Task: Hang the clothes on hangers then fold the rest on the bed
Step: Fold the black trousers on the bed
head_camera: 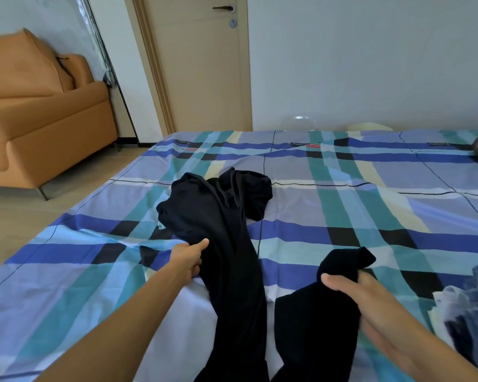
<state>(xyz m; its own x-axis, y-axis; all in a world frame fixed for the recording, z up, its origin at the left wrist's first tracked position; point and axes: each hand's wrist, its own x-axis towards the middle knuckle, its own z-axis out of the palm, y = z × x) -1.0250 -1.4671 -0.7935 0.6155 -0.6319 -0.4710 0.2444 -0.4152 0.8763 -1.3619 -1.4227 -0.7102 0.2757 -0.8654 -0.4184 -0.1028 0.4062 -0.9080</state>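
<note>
Black garment [204, 210]: thin, limp, matte knit, two long leg-like tubes, top bunched at middle of bed [342, 216] on smooth plaid sheet. Left hand [189, 260] pinches one tube's edge toward bed's near side. Right hand [351, 296] grips other tube's folded end, thumb on top. Crumpled blue fabric [469, 312] at bed's right edge, possibly denim.

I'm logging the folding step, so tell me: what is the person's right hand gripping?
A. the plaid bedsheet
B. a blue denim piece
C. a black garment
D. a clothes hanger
C: the right hand has its thumb and fingers curled round one end of the black garment, which lies on the bed.
</note>
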